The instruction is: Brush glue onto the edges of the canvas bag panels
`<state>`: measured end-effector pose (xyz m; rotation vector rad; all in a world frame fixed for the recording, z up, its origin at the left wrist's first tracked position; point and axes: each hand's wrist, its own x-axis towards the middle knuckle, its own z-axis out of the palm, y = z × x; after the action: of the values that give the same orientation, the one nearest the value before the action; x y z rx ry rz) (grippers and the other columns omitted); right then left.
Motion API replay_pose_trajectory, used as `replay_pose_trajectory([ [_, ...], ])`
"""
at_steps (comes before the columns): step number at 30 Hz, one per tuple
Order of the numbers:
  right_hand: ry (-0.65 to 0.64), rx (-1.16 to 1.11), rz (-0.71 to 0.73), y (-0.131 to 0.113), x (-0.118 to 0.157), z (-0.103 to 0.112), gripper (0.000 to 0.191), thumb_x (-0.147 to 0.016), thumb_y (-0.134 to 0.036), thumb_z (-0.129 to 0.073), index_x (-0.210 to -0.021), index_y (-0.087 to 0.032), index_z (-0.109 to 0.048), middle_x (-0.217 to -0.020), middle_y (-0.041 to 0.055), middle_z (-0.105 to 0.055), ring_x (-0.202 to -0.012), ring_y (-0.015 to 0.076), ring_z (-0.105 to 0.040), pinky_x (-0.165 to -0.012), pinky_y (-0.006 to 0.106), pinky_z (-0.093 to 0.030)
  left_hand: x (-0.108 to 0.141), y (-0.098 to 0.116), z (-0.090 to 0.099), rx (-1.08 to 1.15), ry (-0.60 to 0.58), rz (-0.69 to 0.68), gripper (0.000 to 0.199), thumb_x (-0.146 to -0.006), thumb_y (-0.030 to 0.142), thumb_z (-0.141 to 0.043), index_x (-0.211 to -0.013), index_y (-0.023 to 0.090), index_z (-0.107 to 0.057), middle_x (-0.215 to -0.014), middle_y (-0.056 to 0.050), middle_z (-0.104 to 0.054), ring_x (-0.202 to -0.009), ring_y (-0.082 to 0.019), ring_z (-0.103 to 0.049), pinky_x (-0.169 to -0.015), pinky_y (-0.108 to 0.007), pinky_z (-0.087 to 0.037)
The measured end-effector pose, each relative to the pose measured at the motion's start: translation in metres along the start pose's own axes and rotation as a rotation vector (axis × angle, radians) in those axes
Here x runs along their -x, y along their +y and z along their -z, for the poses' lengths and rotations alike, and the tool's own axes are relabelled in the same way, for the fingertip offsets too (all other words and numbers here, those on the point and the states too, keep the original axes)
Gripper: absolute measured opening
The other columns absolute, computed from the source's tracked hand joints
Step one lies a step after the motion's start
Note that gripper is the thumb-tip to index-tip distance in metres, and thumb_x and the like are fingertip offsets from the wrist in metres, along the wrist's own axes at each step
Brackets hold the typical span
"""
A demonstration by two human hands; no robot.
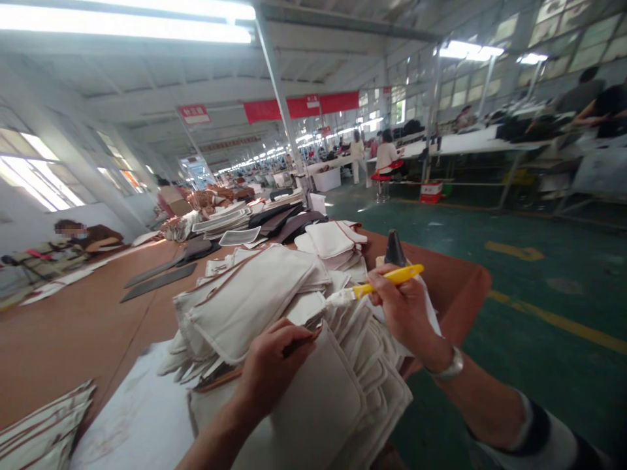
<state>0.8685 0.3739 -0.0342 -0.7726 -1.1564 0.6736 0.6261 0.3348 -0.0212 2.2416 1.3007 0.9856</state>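
My right hand (404, 313) grips a paintbrush (389, 281) by its yellow handle. The whitish bristles point left, over a small pale piece in the middle of the pile. My left hand (274, 362) is closed on the brown-trimmed top edge of an off-white fabric panel (321, 385), fingers curled and thumb pressed in. Beneath that panel, several similar panels fan out to the right. A stack of folded off-white pieces with brown trim (245, 307) lies just beyond my left hand. Behind my right hand stands a dark, tapered object (394, 248), its lower part hidden.
A brown-covered table (161, 313) bears white paper (142, 405), more trimmed pieces (49, 424) at lower left and dark strips (159, 281). Heaps of material fill the far end. A person (93, 235) sits at the left. Green floor (548, 326) runs along the right, with other people farther back.
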Motion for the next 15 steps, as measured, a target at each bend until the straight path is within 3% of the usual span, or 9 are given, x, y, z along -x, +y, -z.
replay_pose_trajectory([
  [3, -0.041, -0.156, 0.014, -0.016, 0.002, 0.006, 0.019, -0.097, -0.033, -0.062, -0.087, -0.017, -0.061, -0.065, -0.0017, -0.051, -0.057, 0.0108, -0.046, -0.057, 0.024, -0.039, 0.013, 0.010, 0.000, -0.203, 0.024, -0.242, 0.014, -0.096, 0.024, -0.061, -0.098, 0.023, -0.075, -0.086, -0.001, -0.069, -0.073, -0.010, -0.065, -0.065, -0.019, -0.046],
  [7, -0.393, -0.007, -0.013, -0.041, 0.012, 0.014, 0.017, -0.097, -0.029, -0.061, -0.086, -0.016, -0.063, -0.064, -0.0019, -0.051, -0.055, 0.0090, -0.044, -0.052, 0.022, -0.036, 0.026, 0.020, -0.001, -0.486, 0.097, -0.446, 0.013, -0.098, 0.024, -0.060, -0.098, 0.025, -0.073, -0.078, 0.001, -0.066, -0.065, -0.011, -0.061, -0.060, -0.023, -0.041],
  [9, -0.488, 0.052, 0.003, -0.050, 0.016, 0.021, 0.017, -0.097, -0.027, -0.061, -0.084, -0.016, -0.063, -0.063, -0.0027, -0.048, -0.054, 0.0082, -0.042, -0.051, 0.021, -0.035, 0.030, 0.024, -0.002, -0.565, 0.129, -0.488, 0.015, -0.098, 0.024, -0.058, -0.095, 0.024, -0.073, -0.073, 0.001, -0.064, -0.062, -0.012, -0.059, -0.058, -0.025, -0.039],
  [13, -0.315, 0.061, 0.119, -0.059, 0.023, 0.027, 0.012, -0.099, -0.025, -0.059, -0.089, -0.018, -0.062, -0.067, -0.0024, -0.048, -0.058, 0.0091, -0.044, -0.054, 0.021, -0.037, 0.033, 0.030, -0.004, -0.632, 0.191, -0.520, 0.019, -0.100, 0.025, -0.055, -0.089, 0.021, -0.071, -0.069, 0.001, -0.062, -0.059, -0.013, -0.056, -0.057, -0.027, -0.037],
  [15, -0.370, 0.074, 0.133, -0.060, 0.028, 0.026, 0.012, -0.100, -0.026, -0.057, -0.092, -0.019, -0.062, -0.072, -0.0011, -0.051, -0.062, 0.0102, -0.047, -0.056, 0.022, -0.039, 0.035, 0.029, -0.004, -0.630, 0.201, -0.516, 0.019, -0.101, 0.025, -0.055, -0.091, 0.022, -0.071, -0.071, 0.001, -0.063, -0.060, -0.012, -0.057, -0.058, -0.026, -0.038],
])
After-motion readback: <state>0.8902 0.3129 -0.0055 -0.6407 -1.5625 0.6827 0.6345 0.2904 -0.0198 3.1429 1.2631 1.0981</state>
